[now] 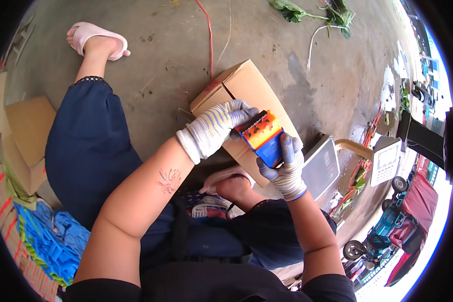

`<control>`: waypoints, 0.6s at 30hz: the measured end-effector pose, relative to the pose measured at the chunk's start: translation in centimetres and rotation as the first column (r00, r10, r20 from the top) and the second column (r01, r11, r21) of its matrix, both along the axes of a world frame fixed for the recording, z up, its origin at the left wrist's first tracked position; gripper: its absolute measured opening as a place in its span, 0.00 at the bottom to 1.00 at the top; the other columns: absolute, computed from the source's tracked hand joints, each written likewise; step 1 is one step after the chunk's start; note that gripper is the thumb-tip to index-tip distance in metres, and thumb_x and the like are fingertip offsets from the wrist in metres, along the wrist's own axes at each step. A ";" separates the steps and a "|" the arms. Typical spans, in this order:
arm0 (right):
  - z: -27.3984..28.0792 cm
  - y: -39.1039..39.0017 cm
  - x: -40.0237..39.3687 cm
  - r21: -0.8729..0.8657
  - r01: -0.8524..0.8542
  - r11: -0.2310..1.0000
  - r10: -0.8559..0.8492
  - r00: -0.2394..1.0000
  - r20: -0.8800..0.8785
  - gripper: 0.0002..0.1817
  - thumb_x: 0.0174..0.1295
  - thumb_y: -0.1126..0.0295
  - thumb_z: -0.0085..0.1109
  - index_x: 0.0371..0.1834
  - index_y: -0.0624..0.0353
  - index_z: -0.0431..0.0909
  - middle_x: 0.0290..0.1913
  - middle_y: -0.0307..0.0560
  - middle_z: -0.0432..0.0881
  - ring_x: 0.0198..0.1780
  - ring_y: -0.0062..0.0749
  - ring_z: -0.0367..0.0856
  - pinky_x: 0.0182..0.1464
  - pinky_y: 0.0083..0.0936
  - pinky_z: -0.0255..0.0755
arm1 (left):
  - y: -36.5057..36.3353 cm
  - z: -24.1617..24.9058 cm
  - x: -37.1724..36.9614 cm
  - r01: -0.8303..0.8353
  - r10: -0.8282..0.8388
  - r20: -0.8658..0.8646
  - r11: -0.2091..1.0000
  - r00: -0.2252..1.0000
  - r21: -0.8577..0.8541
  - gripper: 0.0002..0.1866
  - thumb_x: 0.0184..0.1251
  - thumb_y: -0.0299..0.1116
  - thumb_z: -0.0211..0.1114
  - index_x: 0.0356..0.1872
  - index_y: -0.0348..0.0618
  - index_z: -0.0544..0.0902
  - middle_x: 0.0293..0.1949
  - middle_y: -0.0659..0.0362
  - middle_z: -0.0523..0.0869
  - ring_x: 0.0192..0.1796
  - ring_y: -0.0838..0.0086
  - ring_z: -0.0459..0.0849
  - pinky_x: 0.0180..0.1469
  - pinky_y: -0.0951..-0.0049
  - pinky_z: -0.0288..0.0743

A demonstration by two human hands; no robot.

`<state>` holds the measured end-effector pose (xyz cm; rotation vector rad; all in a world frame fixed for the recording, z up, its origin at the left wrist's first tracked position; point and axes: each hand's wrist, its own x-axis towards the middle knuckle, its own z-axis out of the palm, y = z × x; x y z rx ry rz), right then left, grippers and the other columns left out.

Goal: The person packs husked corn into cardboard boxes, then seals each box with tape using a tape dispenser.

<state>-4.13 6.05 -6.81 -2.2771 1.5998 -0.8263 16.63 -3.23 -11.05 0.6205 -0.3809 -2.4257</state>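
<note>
A blue tape dispenser (271, 150) with an orange, dark-printed face and a black toothed edge is held up in front of me, over a closed cardboard box (254, 83). My right hand (288, 173), in a striped glove with grey fingertips, grips its blue lower end between thumb and fingers. My left hand (217, 126), gloved the same way, has its fingers closed at the black toothed edge; whether they also pinch a tape end is hidden. The box lies tilted on the floor between my legs, partly covered by both hands.
A scale with a grey platform (317, 168) and a white display (386, 161) stands at right. Green leaves (337, 17) and a red string (210, 45) lie on the floor. An open carton (29, 136) and blue plastic bags (53, 236) are at left. A three-wheeler (387, 226) stands far right.
</note>
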 end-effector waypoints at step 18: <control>5.4 -1.7 2.0 0.434 0.152 0.888 -0.065 0.976 -0.207 0.44 0.45 0.61 0.75 0.71 0.41 0.70 0.31 0.53 0.76 0.31 0.48 0.80 0.34 0.38 0.76 | -10.4 -2.7 7.6 0.384 0.606 0.731 0.624 0.313 -0.681 0.14 0.71 0.39 0.63 0.33 0.37 0.81 0.22 0.52 0.79 0.24 0.64 0.71 0.34 0.62 0.70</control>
